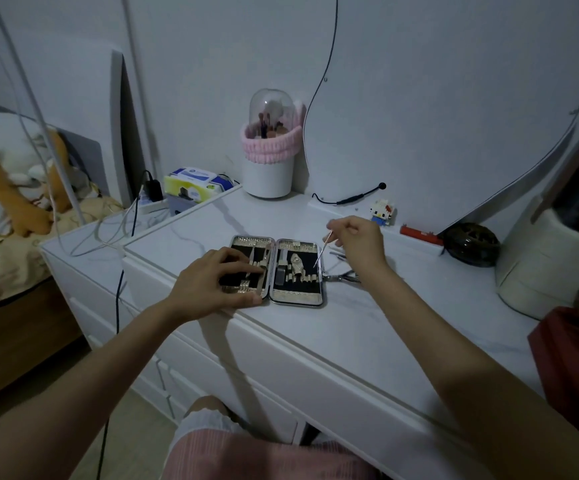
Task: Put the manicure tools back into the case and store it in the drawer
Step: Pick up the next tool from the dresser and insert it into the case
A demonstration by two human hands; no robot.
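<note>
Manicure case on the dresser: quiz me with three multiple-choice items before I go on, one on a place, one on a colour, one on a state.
1. Where do the loose nippers lie?
A. right of the case
B. inside the case's left half
C. on the bed

2. What colour is the band around the brush holder?
A. green
B. pink
C. black

3. How is the case?
A. shut
B. in a drawer
C. open flat

Key: 1 A, the nippers rest on the dresser top beside the manicure case. 2 B, the brush holder wears a pink band. 3 C, both halves show while the left hand presses one and the right hand pinches a thin tool.
</note>
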